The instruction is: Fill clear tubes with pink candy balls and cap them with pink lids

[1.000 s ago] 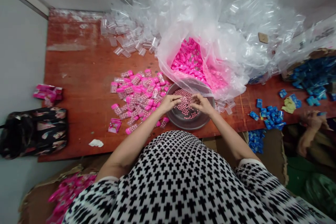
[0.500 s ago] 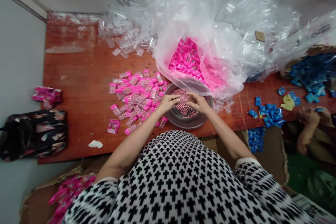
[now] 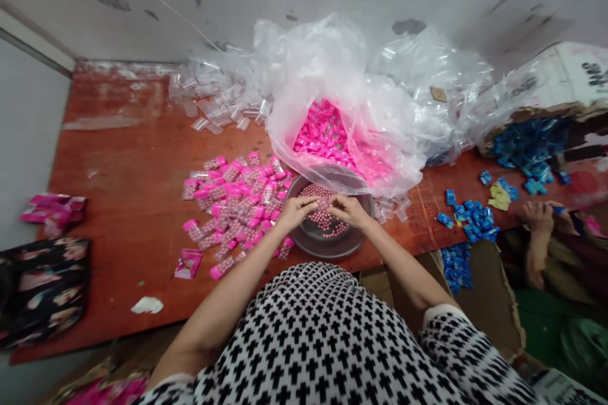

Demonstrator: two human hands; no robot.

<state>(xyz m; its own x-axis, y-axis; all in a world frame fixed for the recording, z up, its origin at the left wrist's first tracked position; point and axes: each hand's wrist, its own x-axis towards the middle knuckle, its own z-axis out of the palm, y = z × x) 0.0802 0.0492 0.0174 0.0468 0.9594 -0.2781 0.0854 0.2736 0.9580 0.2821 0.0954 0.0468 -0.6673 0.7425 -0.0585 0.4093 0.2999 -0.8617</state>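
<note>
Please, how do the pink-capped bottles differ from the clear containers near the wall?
The pink-capped bottles hold pink balls; the clear containers look unfilled. The bottles have pink caps; the containers show none. Both have see-through bodies and lie heaped on the table.

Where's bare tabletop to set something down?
Widest: red tabletop, between pink-capped tubes and the leftmost pink packets. Narrower: between basin and blue packets, past clear pieces. Crowded: basin's left, with tubes; its far side, under the plastic bag.
</note>
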